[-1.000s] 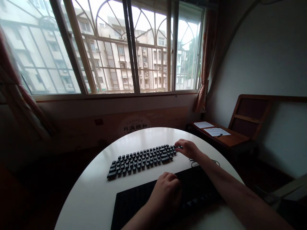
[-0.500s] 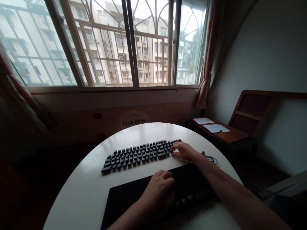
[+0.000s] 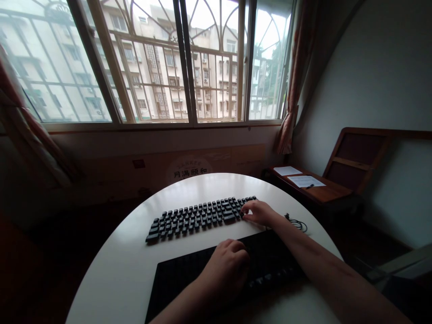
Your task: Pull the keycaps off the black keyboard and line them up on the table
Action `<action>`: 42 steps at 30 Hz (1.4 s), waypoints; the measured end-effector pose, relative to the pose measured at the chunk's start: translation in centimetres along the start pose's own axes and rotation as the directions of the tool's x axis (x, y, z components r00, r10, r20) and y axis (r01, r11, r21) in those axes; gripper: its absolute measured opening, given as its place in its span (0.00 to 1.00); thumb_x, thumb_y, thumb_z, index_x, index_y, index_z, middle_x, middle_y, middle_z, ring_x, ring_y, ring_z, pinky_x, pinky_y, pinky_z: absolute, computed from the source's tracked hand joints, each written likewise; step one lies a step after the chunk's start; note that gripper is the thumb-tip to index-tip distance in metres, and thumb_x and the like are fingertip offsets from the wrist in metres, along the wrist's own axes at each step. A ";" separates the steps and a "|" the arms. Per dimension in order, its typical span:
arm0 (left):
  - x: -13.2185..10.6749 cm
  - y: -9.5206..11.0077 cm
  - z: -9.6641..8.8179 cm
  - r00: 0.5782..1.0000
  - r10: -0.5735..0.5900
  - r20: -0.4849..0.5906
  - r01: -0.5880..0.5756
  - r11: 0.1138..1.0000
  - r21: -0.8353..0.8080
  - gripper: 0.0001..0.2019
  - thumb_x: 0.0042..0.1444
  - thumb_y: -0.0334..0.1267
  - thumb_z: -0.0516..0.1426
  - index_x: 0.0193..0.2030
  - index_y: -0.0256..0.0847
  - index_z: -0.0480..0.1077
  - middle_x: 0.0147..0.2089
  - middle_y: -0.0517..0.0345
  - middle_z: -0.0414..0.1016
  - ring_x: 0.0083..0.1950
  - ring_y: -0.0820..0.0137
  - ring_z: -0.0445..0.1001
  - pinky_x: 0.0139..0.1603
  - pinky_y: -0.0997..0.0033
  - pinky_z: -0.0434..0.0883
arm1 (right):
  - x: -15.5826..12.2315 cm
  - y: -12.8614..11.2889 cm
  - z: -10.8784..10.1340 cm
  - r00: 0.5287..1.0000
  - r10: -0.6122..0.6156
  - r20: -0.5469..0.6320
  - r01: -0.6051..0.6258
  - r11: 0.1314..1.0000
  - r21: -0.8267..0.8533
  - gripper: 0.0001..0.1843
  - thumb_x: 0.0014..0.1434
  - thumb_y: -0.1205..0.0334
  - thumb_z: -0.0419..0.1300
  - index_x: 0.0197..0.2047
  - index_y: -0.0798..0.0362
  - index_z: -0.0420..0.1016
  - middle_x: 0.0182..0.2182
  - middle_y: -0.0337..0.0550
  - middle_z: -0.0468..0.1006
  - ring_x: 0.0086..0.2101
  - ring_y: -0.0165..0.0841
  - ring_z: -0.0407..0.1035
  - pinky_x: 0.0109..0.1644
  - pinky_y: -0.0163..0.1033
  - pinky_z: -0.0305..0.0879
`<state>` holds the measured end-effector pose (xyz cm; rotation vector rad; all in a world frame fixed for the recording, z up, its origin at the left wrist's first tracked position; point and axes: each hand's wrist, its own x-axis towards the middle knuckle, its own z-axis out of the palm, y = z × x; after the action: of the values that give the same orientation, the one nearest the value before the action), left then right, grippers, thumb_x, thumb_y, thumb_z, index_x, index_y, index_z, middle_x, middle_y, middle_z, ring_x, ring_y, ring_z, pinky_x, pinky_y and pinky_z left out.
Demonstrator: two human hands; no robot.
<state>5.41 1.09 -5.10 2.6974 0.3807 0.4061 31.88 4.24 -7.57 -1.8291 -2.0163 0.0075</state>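
Keycaps (image 3: 202,217) beyond left hand (image 3: 229,264); right hand (image 3: 259,213) at right end; both curled, grip unclear.

White tabletop (image 3: 111,265) open left of keycaps (image 3: 199,220); coiled cable (image 3: 297,221) obstructs right side.

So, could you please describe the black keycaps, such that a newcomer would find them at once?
In front of the barred window stands a rounded white table. Across its middle, slanted rows of black keycaps reach up to the right hand. Unlike the dark flat slab nearer the wearer, they are many separate pieces with white showing between them.
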 end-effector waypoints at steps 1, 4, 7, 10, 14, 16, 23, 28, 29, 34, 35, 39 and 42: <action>0.0 0.0 0.0 1.000 0.003 -0.002 -0.003 1.000 -0.001 0.06 0.55 0.28 0.57 0.36 0.42 0.73 0.45 0.54 0.75 0.49 0.60 0.70 0.56 0.56 0.68 | 0.0 0.0 0.1 1.000 0.001 -0.002 -0.001 1.000 -0.005 0.09 0.54 0.63 0.66 0.40 0.48 0.82 0.37 0.39 0.82 0.37 0.36 0.75 0.42 0.37 0.67; 0.0 0.0 0.0 1.000 0.004 -0.007 -0.004 1.000 -0.001 0.06 0.54 0.27 0.57 0.36 0.42 0.73 0.45 0.54 0.75 0.48 0.61 0.70 0.55 0.57 0.68 | 0.2 -0.1 0.2 1.000 0.009 -0.010 -0.010 1.000 -0.019 0.09 0.54 0.63 0.65 0.41 0.48 0.82 0.37 0.40 0.82 0.37 0.36 0.75 0.42 0.38 0.67; 0.0 -0.1 0.1 1.000 0.007 -0.005 -0.007 1.000 0.006 0.06 0.54 0.27 0.57 0.36 0.42 0.73 0.45 0.55 0.75 0.49 0.61 0.70 0.55 0.58 0.68 | 0.3 -0.1 0.4 1.000 0.017 -0.019 -0.018 0.999 -0.031 0.10 0.55 0.63 0.65 0.42 0.48 0.82 0.37 0.41 0.82 0.38 0.37 0.75 0.42 0.38 0.67; 0.1 -0.2 0.2 1.000 0.006 -0.001 -0.006 1.000 0.011 0.06 0.54 0.27 0.58 0.36 0.41 0.73 0.45 0.54 0.75 0.49 0.61 0.70 0.55 0.57 0.68 | 0.4 0.1 0.5 1.000 0.021 -0.023 -0.022 0.999 -0.038 0.11 0.55 0.63 0.65 0.42 0.48 0.82 0.37 0.41 0.83 0.38 0.36 0.75 0.43 0.37 0.67; 0.0 -0.2 0.1 1.000 0.005 0.000 -0.005 1.000 0.002 0.07 0.54 0.28 0.58 0.37 0.42 0.73 0.46 0.54 0.75 0.49 0.61 0.70 0.55 0.57 0.68 | 0.3 0.2 0.5 0.999 0.015 -0.029 -0.016 0.999 -0.043 0.11 0.54 0.63 0.66 0.42 0.47 0.82 0.37 0.40 0.83 0.38 0.36 0.76 0.43 0.37 0.68; 0.0 -0.2 0.1 1.000 0.004 0.003 -0.004 1.000 -0.001 0.06 0.54 0.28 0.58 0.37 0.42 0.73 0.46 0.54 0.75 0.49 0.60 0.70 0.55 0.56 0.68 | 0.2 0.0 0.4 0.999 0.009 -0.037 -0.010 0.999 -0.045 0.12 0.54 0.64 0.66 0.43 0.47 0.82 0.37 0.40 0.82 0.37 0.36 0.76 0.42 0.37 0.68; 0.0 -0.3 0.2 1.000 0.012 0.000 -0.012 1.000 0.016 0.05 0.55 0.28 0.58 0.36 0.42 0.73 0.45 0.54 0.75 0.48 0.61 0.70 0.53 0.58 0.69 | -0.1 -2.1 -1.9 0.992 -0.057 -0.116 0.051 0.997 -0.056 0.10 0.65 0.62 0.58 0.42 0.49 0.81 0.39 0.43 0.81 0.37 0.33 0.74 0.44 0.35 0.66; 0.1 -0.5 0.4 0.999 0.027 -0.017 -0.027 0.999 0.029 0.06 0.56 0.28 0.57 0.34 0.41 0.73 0.43 0.54 0.76 0.46 0.62 0.71 0.51 0.61 0.69 | -1.1 -4.5 -7.3 0.926 -0.073 -0.370 0.082 0.997 0.009 0.16 0.70 0.58 0.50 0.45 0.52 0.79 0.42 0.47 0.79 0.41 0.37 0.74 0.47 0.38 0.67; 0.1 -0.5 0.4 0.999 0.029 -0.017 -0.028 0.999 0.028 0.06 0.56 0.28 0.57 0.34 0.42 0.73 0.43 0.54 0.76 0.46 0.63 0.71 0.51 0.61 0.69 | -1.7 -5.1 -8.6 0.895 -0.061 -0.442 0.088 0.995 0.041 0.19 0.71 0.57 0.48 0.45 0.52 0.79 0.42 0.48 0.79 0.41 0.37 0.73 0.48 0.39 0.67; 0.1 -0.5 0.3 0.999 0.033 -0.013 -0.032 0.999 0.014 0.07 0.54 0.27 0.58 0.37 0.42 0.74 0.45 0.54 0.76 0.48 0.62 0.71 0.53 0.60 0.69 | -6.8 -7.9 -13.3 0.858 0.092 -0.505 0.028 0.974 0.225 0.37 0.72 0.42 0.33 0.44 0.51 0.81 0.28 0.45 0.75 0.31 0.36 0.72 0.38 0.40 0.68; 0.2 -0.5 0.3 0.999 0.034 -0.015 -0.034 0.999 0.014 0.07 0.54 0.27 0.57 0.36 0.42 0.74 0.45 0.54 0.76 0.48 0.62 0.71 0.53 0.60 0.69 | -8.0 -8.3 -13.4 0.869 0.152 -0.470 0.000 0.951 0.308 0.40 0.71 0.40 0.31 0.44 0.52 0.80 0.23 0.43 0.72 0.24 0.33 0.70 0.31 0.38 0.66; 0.3 -0.7 0.3 0.998 0.062 -0.019 -0.061 0.998 0.025 0.08 0.56 0.27 0.55 0.36 0.42 0.74 0.44 0.53 0.76 0.48 0.61 0.71 0.52 0.59 0.69 | -12.1 -8.6 -11.2 0.959 0.218 -0.180 -0.099 0.855 0.509 0.27 0.69 0.40 0.47 0.48 0.51 0.78 0.21 0.38 0.72 0.21 0.31 0.68 0.26 0.34 0.64; 0.4 -0.8 0.3 0.997 0.079 -0.017 -0.079 0.997 0.026 0.08 0.55 0.27 0.56 0.36 0.42 0.74 0.44 0.53 0.76 0.48 0.61 0.72 0.52 0.59 0.69 | -14.4 -6.7 -8.3 0.949 0.303 -0.091 -0.195 0.786 0.587 0.21 0.64 0.43 0.58 0.47 0.51 0.78 0.28 0.41 0.76 0.25 0.31 0.70 0.26 0.33 0.66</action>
<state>5.71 1.86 -5.60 2.7414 0.2869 0.4518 28.75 -12.67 -2.42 -1.6072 -1.4164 0.4619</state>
